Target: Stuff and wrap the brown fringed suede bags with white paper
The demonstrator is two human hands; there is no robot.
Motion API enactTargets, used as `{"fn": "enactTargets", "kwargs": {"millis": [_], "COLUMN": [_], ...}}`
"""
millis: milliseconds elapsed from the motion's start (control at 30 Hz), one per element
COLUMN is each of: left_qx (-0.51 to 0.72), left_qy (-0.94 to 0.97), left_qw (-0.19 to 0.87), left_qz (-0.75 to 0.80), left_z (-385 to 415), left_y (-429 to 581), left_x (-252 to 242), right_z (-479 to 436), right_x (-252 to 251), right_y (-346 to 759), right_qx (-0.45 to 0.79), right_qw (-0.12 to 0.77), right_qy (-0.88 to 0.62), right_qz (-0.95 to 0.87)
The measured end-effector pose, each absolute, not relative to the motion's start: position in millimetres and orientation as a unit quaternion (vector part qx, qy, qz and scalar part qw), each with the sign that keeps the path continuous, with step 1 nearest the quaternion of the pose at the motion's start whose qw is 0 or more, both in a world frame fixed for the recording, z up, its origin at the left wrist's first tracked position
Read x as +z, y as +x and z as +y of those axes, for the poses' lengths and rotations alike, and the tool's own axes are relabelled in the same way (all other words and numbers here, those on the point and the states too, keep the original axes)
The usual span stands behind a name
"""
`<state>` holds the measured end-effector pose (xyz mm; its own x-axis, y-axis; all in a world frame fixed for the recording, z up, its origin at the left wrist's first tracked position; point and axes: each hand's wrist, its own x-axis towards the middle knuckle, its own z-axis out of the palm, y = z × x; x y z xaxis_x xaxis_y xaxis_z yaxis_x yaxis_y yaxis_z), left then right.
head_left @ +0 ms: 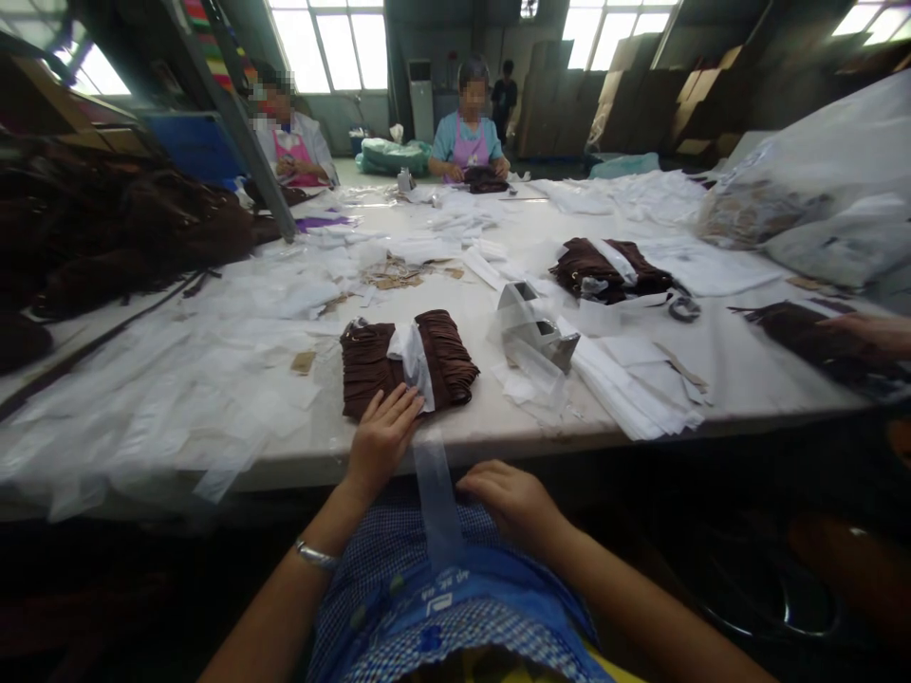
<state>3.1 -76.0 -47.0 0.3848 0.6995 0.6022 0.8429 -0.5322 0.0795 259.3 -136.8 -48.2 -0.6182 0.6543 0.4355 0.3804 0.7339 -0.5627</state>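
A brown fringed suede bag [370, 365] lies on the white table [491, 417] in front of me, wrapped round its middle with white paper [414, 356]. My left hand [381, 438] rests flat on the bag's near edge, fingers stretched out. A strip of clear tape [437, 493] runs from the paper down over the table edge to my lap. My right hand [513, 495] is curled at the strip's lower end, below the table edge, fingers bent onto it. A tape dispenser [535, 327] stands to the right of the bag.
White paper sheets [641, 384] and clear plastic bags [177, 398] cover the table. Another brown bag [608, 270] lies further right, more dark bags [120, 237] pile at the left. Two people sit at the far end; another person's hand [872, 332] shows at the right edge.
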Motion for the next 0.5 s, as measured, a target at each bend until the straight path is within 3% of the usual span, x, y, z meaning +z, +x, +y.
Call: {"fn": "enactTargets", "kwargs": {"millis": [167, 500], "left_qx": [-0.266, -0.270], "left_qy": [-0.823, -0.834], "left_qw": [0.122, 0.207], "left_qz": [-0.487, -0.434], "left_z": [-78, -63], "left_y": [3, -7], "left_x": [-42, -52], "right_z": [-123, -2], "right_x": [-39, 38], "right_y": [254, 245], "right_qx": [0.078, 0.112], "right_qw": [0.353, 0.387], "right_qy": [-0.286, -0.273], "right_qz": [-0.887, -0.874]}}
